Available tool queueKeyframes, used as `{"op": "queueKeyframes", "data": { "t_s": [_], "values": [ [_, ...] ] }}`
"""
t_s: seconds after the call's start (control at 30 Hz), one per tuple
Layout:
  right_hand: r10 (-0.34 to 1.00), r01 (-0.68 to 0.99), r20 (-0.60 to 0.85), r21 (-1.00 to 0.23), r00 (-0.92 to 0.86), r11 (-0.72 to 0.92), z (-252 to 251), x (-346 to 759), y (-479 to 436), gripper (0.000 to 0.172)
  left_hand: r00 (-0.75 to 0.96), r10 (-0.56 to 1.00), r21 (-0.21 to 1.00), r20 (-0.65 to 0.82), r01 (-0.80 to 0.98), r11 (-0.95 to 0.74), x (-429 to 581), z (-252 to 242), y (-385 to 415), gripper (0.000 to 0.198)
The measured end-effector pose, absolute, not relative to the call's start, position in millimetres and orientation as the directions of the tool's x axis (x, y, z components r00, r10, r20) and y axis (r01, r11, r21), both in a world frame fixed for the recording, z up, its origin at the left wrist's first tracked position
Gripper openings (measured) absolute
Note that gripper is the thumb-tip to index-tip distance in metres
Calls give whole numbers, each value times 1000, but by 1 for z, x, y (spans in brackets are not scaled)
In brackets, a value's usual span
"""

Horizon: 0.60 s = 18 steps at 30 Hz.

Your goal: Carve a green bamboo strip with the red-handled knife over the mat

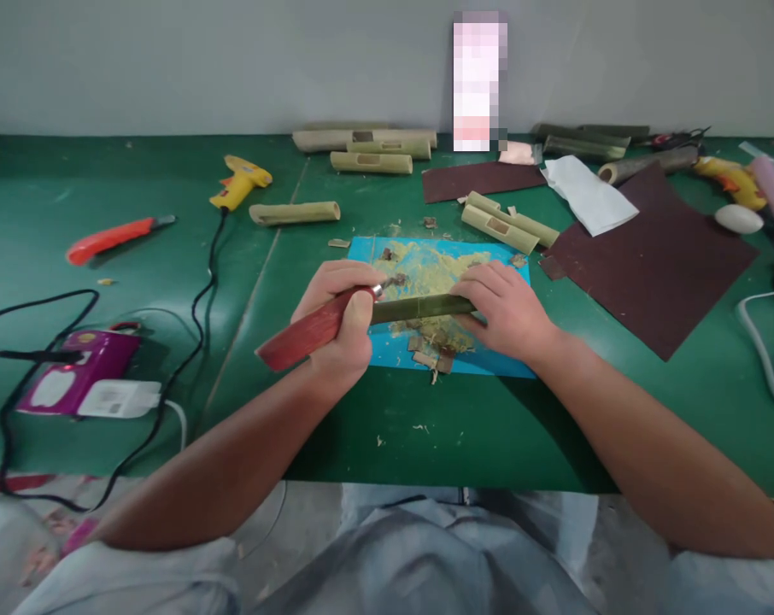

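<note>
My left hand (345, 320) is closed around a red-handled carving tool (307, 333) with a metal collar; its dark tip is small and unclear. A green bamboo tube (419, 309) lies level just beyond the collar, its left end against or behind my left hand. My right hand (508, 303) grips the tube's right end, fingers over the top. Below both hands lies a blue sheet (393, 354), strewn with pale shavings (425, 265) and several small bamboo chips (425, 359).
Cut bamboo pieces (499, 226) lie behind, near brown sheets (656, 273) and white paper (592, 195). To the left are a yellow glue gun (239, 181), an orange utility knife (114, 242) and a purple power strip (105, 359) with black cords. The green table (425, 436) ends before my lap.
</note>
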State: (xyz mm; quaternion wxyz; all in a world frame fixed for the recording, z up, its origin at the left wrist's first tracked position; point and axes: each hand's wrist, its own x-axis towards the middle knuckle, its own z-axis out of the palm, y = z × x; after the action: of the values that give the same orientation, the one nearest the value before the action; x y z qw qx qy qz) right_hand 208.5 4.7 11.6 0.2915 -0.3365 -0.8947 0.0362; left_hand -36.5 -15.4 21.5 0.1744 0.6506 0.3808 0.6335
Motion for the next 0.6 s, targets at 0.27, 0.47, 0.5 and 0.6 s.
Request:
{"op": "queueKeyframes", "data": {
  "t_s": [0.27, 0.47, 0.5, 0.6],
  "values": [
    [632, 663, 566, -189, -530, 725, 19, 197, -12, 22, -230, 732, 766, 641, 145, -626, -28, 21, -9, 24],
    [633, 701, 590, -154, -501, 697, 18, 195, -13, 20, -282, 784, 821, 553, 22, -571, -25, 13, -2, 33],
    [635, 699, 585, -156, -504, 698, 18, 195, -12, 20, -292, 793, 828, 535, -10, -561, -25, 12, -1, 33],
    [630, 689, 584, -160, -511, 707, 17, 197, -9, 21, -288, 809, 836, 512, -50, -547, -24, 11, 1, 32]
  ]
}}
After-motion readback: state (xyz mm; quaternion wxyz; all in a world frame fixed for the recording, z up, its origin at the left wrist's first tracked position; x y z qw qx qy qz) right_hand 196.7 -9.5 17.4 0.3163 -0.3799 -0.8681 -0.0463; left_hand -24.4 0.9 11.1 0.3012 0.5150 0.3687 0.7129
